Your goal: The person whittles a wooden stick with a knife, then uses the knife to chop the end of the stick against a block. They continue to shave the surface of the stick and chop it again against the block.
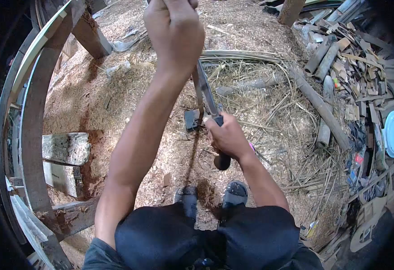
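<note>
My right hand (227, 135) is closed around the black handle of a large knife, low in front of my knees. Its long grey blade (208, 92) points up and away, towards my raised wrist. A narrow brown strip (199, 95) runs beside the blade; its upper end passes behind my left forearm. My left hand (174, 29) is a closed fist at the top edge of the view, and what it holds is hidden. A dark block (191, 120) lies on the shavings left of the knife.
Wood shavings (152, 180) cover the ground around my sandals (235, 193). Pale timber blocks (66, 148) and a curved wooden frame (35, 117) stand at the left. Round poles (318, 108), a heap of offcuts (341, 67) and a light blue plate (391, 134) are at the right.
</note>
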Demonstrator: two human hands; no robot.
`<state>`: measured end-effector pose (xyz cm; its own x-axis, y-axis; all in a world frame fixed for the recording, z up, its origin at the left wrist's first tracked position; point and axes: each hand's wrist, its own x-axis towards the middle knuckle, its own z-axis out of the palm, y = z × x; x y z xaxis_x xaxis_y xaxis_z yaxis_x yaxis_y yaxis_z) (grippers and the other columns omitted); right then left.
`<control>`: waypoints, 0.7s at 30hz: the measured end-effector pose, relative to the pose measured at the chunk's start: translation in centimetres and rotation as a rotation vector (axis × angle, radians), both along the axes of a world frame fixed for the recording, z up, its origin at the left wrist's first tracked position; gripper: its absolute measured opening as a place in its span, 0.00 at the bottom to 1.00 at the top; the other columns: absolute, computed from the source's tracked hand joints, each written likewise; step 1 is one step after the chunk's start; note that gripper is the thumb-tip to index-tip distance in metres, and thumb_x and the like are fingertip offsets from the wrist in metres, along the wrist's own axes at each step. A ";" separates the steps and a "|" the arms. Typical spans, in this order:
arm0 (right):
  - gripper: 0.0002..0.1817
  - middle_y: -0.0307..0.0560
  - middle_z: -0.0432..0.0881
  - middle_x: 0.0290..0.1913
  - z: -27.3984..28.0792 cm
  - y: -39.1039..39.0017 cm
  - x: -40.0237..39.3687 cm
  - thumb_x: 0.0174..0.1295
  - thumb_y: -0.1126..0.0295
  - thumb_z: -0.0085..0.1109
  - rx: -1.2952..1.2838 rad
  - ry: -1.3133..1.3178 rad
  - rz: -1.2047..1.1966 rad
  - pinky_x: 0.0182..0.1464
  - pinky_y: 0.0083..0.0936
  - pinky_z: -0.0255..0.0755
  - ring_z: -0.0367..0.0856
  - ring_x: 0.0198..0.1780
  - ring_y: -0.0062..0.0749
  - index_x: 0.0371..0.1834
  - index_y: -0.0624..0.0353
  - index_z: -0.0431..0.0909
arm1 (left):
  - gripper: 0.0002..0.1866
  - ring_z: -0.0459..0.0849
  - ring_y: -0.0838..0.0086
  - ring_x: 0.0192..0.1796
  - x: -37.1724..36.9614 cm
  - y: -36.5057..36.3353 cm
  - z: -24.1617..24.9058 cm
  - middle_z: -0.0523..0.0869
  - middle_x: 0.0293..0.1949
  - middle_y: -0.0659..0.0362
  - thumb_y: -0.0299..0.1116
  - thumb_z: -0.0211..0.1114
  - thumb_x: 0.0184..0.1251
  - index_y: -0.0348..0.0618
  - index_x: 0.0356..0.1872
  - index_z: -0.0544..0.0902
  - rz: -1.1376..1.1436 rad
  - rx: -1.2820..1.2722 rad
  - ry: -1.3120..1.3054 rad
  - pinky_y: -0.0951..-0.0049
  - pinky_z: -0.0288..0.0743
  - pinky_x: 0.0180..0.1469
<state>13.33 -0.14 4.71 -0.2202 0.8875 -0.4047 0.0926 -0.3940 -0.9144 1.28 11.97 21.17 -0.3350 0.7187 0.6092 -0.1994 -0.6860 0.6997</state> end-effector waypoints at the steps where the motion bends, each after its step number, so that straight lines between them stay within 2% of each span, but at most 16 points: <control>1: 0.15 0.35 0.76 0.21 1.1 0.4 0.3 0.69 0.60 0.59 0.051 -0.015 -0.014 0.23 0.23 0.63 0.70 0.20 0.20 0.36 0.65 0.77 | 0.25 0.60 0.87 0.21 -0.3 0.2 -0.2 0.63 0.20 0.71 0.53 0.48 0.83 0.50 0.25 0.70 -0.008 0.105 0.049 0.81 0.52 0.22; 2: 0.16 0.35 0.76 0.21 2.1 -0.1 0.4 0.69 0.60 0.59 0.082 -0.030 -0.029 0.23 0.23 0.63 0.70 0.20 0.19 0.37 0.65 0.77 | 0.25 0.58 0.87 0.21 -0.4 0.3 -0.8 0.62 0.20 0.71 0.54 0.48 0.83 0.51 0.24 0.69 -0.108 0.111 0.074 0.79 0.50 0.22; 3: 0.16 0.35 0.76 0.21 3.5 -1.0 0.3 0.69 0.60 0.59 0.052 -0.029 -0.028 0.23 0.23 0.63 0.70 0.20 0.19 0.37 0.65 0.77 | 0.25 0.58 0.87 0.21 -0.1 -0.3 -0.9 0.62 0.20 0.71 0.54 0.48 0.83 0.51 0.24 0.69 -0.108 0.082 0.073 0.79 0.50 0.22; 5: 0.17 0.36 0.75 0.19 6.3 -0.7 0.1 0.68 0.60 0.59 0.376 0.179 -0.115 0.24 0.24 0.65 0.70 0.20 0.19 0.38 0.67 0.77 | 0.26 0.57 0.87 0.21 0.2 -0.3 0.2 0.61 0.19 0.72 0.54 0.47 0.83 0.51 0.23 0.68 0.093 -0.023 0.047 0.78 0.48 0.22; 6: 0.17 0.36 0.75 0.20 5.7 -0.6 0.1 0.68 0.59 0.59 0.392 0.176 -0.116 0.25 0.24 0.66 0.71 0.21 0.18 0.38 0.67 0.77 | 0.26 0.57 0.87 0.21 0.0 -0.4 0.2 0.60 0.18 0.72 0.53 0.47 0.83 0.51 0.22 0.67 0.103 -0.035 0.060 0.78 0.49 0.22; 7: 0.17 0.36 0.75 0.20 4.4 -0.6 -0.1 0.68 0.59 0.59 0.396 0.174 -0.115 0.25 0.24 0.66 0.71 0.21 0.18 0.38 0.67 0.77 | 0.26 0.57 0.87 0.21 -0.1 -0.2 0.0 0.60 0.18 0.72 0.53 0.47 0.83 0.51 0.22 0.67 0.103 -0.031 0.058 0.78 0.49 0.22; 9: 0.18 0.35 0.75 0.20 2.1 -0.3 -0.7 0.70 0.58 0.58 0.109 0.025 -0.012 0.24 0.23 0.65 0.71 0.21 0.18 0.37 0.66 0.77 | 0.26 0.58 0.87 0.21 -0.3 0.3 -0.2 0.61 0.18 0.72 0.54 0.47 0.83 0.50 0.23 0.67 0.008 0.080 0.067 0.79 0.50 0.22; 11: 0.18 0.33 0.75 0.20 1.3 -0.1 -0.1 0.71 0.56 0.58 0.090 0.063 -0.017 0.23 0.23 0.63 0.71 0.21 0.17 0.36 0.64 0.77 | 0.27 0.57 0.87 0.21 0.2 0.4 -0.2 0.61 0.19 0.72 0.54 0.47 0.83 0.50 0.22 0.66 0.011 0.054 0.053 0.79 0.50 0.23; 13: 0.16 0.32 0.73 0.19 3.3 -0.4 0.1 0.71 0.59 0.59 0.155 0.000 -0.054 0.22 0.22 0.62 0.70 0.21 0.16 0.36 0.63 0.76 | 0.27 0.57 0.87 0.21 0.1 0.2 -0.7 0.61 0.19 0.72 0.54 0.47 0.83 0.51 0.22 0.66 0.024 -0.010 0.039 0.79 0.49 0.23; 14: 0.14 0.30 0.71 0.19 4.6 -0.6 0.4 0.72 0.61 0.60 0.202 0.233 -0.068 0.21 0.19 0.59 0.68 0.19 0.14 0.37 0.62 0.76 | 0.27 0.57 0.87 0.21 0.0 0.4 -0.8 0.61 0.19 0.72 0.54 0.47 0.83 0.51 0.22 0.66 0.057 0.042 0.084 0.78 0.49 0.23; 15: 0.12 0.30 0.71 0.19 5.9 -0.9 0.2 0.72 0.64 0.60 0.243 0.295 -0.119 0.20 0.17 0.58 0.66 0.19 0.12 0.38 0.62 0.76 | 0.27 0.56 0.87 0.21 0.0 0.8 -0.5 0.61 0.19 0.72 0.54 0.47 0.83 0.51 0.22 0.67 0.089 0.113 0.128 0.78 0.49 0.23; 17: 0.13 0.31 0.72 0.20 4.7 -0.8 0.0 0.71 0.63 0.60 0.366 0.287 -0.151 0.21 0.19 0.60 0.67 0.19 0.14 0.37 0.62 0.76 | 0.27 0.56 0.86 0.21 0.3 0.6 -0.4 0.61 0.19 0.72 0.54 0.47 0.83 0.51 0.22 0.67 0.067 0.042 0.071 0.78 0.49 0.23; 19: 0.13 0.33 0.73 0.20 1.9 -0.9 -1.1 0.68 0.62 0.59 0.098 -0.025 -0.060 0.23 0.22 0.63 0.68 0.20 0.17 0.33 0.62 0.76 | 0.27 0.57 0.86 0.21 0.0 1.6 -1.1 0.61 0.19 0.72 0.55 0.46 0.83 0.50 0.23 0.68 0.187 0.232 0.198 0.78 0.50 0.23; 20: 0.15 0.35 0.73 0.20 -2.6 -0.8 -0.6 0.67 0.61 0.58 0.112 -0.005 -0.065 0.24 0.25 0.65 0.69 0.21 0.20 0.30 0.62 0.76 | 0.27 0.57 0.86 0.21 0.2 1.2 -0.7 0.61 0.19 0.72 0.55 0.46 0.83 0.50 0.23 0.68 0.188 0.244 0.193 0.78 0.50 0.23; 21: 0.15 0.35 0.73 0.20 -2.4 -0.9 -0.2 0.67 0.61 0.58 0.116 -0.003 -0.070 0.24 0.25 0.65 0.69 0.21 0.20 0.30 0.62 0.76 | 0.27 0.57 0.86 0.21 0.4 0.3 -0.5 0.61 0.19 0.71 0.55 0.46 0.83 0.50 0.22 0.68 0.112 0.113 0.111 0.78 0.49 0.23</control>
<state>13.18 -1.03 2.30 -0.1552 0.9416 -0.2989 0.0719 -0.2910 -0.9540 1.63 12.28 20.68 -0.3352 0.6058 0.7215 -0.0435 -0.7750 0.6305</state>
